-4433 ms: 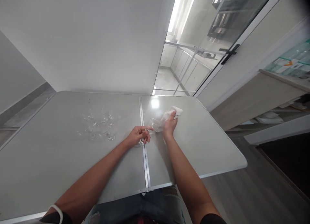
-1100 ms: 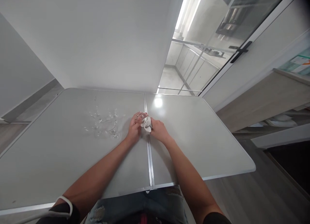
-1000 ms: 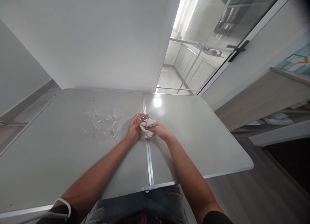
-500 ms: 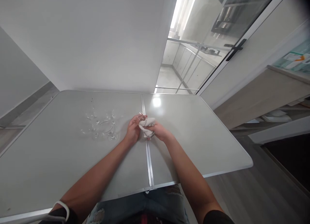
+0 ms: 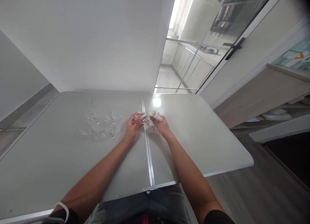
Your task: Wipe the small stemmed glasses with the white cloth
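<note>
Head view, left hand [image 5: 132, 127] gripping clear glass [image 5: 142, 118] (contents indiscernible), right hand [image 5: 162, 126] clutching white cloth [image 5: 153, 116]

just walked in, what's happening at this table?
A person stands at a grey folding table and wipes a small clear glass. The left hand holds the glass over the table's centre seam, and the right hand presses a crumpled white cloth against it. A cluster of other clear glasses sits on the table to the left.
</note>
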